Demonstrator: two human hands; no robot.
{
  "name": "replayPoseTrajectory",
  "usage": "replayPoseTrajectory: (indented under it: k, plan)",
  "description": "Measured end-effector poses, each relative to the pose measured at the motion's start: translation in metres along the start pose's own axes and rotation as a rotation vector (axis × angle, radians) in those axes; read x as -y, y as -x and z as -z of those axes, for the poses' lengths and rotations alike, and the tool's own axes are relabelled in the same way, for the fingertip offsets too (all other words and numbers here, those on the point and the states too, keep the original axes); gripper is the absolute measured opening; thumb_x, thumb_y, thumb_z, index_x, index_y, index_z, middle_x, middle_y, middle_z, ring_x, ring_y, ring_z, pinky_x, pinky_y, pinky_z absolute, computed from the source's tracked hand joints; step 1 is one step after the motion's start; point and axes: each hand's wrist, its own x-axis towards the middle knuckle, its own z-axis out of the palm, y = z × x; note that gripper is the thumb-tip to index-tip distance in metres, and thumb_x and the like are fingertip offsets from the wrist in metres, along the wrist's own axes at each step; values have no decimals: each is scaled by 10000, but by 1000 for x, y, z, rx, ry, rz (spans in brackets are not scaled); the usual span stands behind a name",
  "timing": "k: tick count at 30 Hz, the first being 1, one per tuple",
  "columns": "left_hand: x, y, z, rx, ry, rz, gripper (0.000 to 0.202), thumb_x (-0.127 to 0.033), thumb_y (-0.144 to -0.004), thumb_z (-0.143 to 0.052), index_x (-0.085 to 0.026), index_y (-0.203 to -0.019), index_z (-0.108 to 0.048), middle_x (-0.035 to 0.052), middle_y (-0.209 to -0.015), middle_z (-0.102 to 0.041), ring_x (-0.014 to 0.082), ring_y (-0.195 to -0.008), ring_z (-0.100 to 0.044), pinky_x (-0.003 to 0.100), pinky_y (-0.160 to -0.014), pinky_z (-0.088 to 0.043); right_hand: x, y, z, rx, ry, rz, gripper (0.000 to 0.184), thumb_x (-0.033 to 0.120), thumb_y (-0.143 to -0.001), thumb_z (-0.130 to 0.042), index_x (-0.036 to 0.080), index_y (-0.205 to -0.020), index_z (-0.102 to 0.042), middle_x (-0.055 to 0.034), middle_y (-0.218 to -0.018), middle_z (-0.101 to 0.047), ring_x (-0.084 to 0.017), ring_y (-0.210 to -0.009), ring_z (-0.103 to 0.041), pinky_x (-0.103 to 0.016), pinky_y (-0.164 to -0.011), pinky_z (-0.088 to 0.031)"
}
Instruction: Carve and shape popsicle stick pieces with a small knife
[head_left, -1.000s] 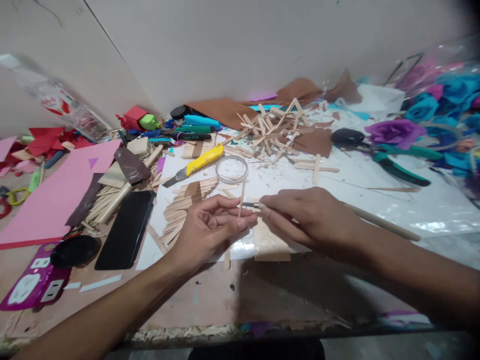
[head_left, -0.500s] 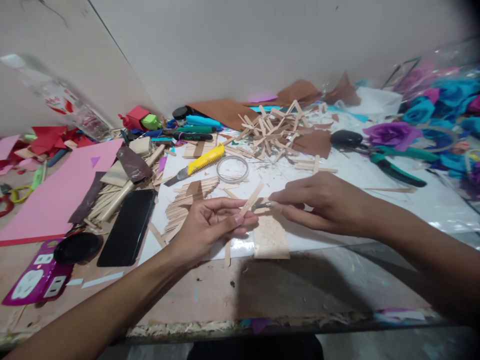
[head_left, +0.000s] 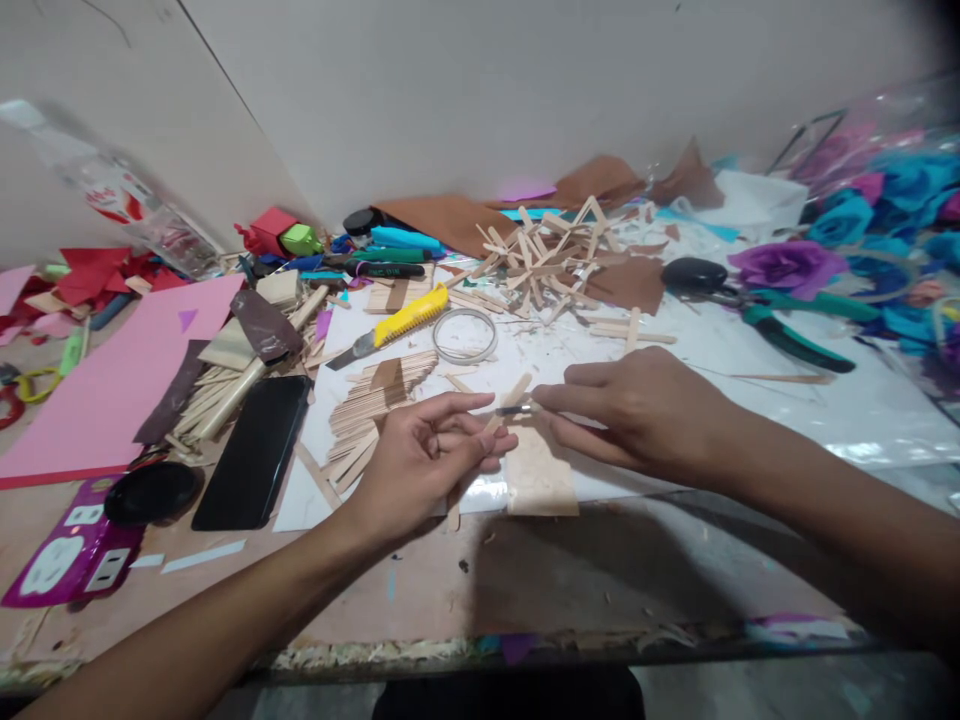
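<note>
My left hand point(head_left: 431, 455) pinches a wooden ice-cream stick point(head_left: 508, 397) between thumb and fingers, the stick tilted up to the right. My right hand point(head_left: 637, 405) is closed on a thin tool with a metal tip point(head_left: 517, 410), and that tip touches the stick. Both hands hover over a small wooden board point(head_left: 541, 478) on the white sheet point(head_left: 720, 360). A fan of ice-cream sticks point(head_left: 375, 400) lies just left of my left hand.
A yellow utility knife point(head_left: 397, 325) and a clear tape ring point(head_left: 465, 337) lie behind the hands. Glued stick pieces point(head_left: 547, 260) are heaped further back. Green-handled pliers point(head_left: 780, 320) and paper flowers point(head_left: 870, 220) sit at the right; a black phone point(head_left: 251, 450) and pink paper point(head_left: 112, 380) at the left.
The stick in my left hand has tipped from upright to slanting right and lower. My right hand has shifted slightly, keeping the tool tip at the stick.
</note>
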Motion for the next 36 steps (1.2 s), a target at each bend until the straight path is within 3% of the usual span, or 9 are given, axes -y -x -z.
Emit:
replayPoseTrajectory:
  k: [4, 10, 19, 27, 30, 33, 36]
  plan:
    - [1, 0, 0, -16, -5, -4, 432, -341, -789, -912, -148, -1142, -755, 61, -843, -798, 212, -842, -819, 218, -706, -664, -1, 0, 3, 44, 73, 8, 291, 319, -1042, -517, 206, -1022, -785, -19, -689, -656, -128, -518, -455, -303, -572, -127]
    - [0, 0, -2, -44, -1, 15, 420, -349, -759, -927, -143, -1094, -780, 78, -832, -806, 247, -917, -820, 237, -731, -672, -3, 1, 7, 70, 158, 50, 309, 349, -1056, -510, 224, -1040, -792, -20, -699, -653, -131, -530, -450, -317, -581, -117]
    - [0, 0, -2, -32, 14, 14, 411, -322, -770, -919, -131, -1099, -764, 61, -803, -795, 241, -913, -821, 257, -774, -676, 2, 0, 2, -20, 214, 89, 315, 338, -1063, -487, 224, -1039, -781, -7, -686, -635, -141, -515, -463, -318, -567, -111]
    - [0, 0, -4, -35, 57, 31, 411, -293, -816, -878, -123, -1149, -708, 30, -733, -754, 237, -900, -822, 229, -758, -662, 8, 1, 10, -162, 484, 101, 229, 206, -1022, -552, 155, -1057, -773, -29, -692, -630, -170, -565, -527, -329, -580, -173]
    - [2, 0, -4, -66, 89, 31, 422, -275, -822, -871, -131, -1174, -690, 16, -735, -743, 239, -898, -822, 244, -761, -667, 11, 0, 9, -220, 446, 98, 225, 269, -1027, -569, 177, -1013, -774, -22, -688, -618, -166, -573, -503, -326, -586, -188]
    - [2, -1, -4, -85, 107, 22, 443, -288, -819, -874, -129, -1181, -674, 15, -760, -742, 253, -923, -819, 277, -786, -677, 20, -2, 6, -184, 388, 60, 210, 260, -1026, -561, 193, -996, -759, -27, -706, -615, -164, -592, -491, -326, -584, -152]
    - [3, -2, -4, -78, 145, 3, 461, -315, -814, -882, -130, -1182, -672, 11, -792, -739, 267, -963, -815, 298, -820, -679, 29, -2, 4, -46, 345, -2, 188, 168, -1006, -537, 193, -1013, -723, -36, -769, -626, -156, -595, -487, -316, -571, -111]
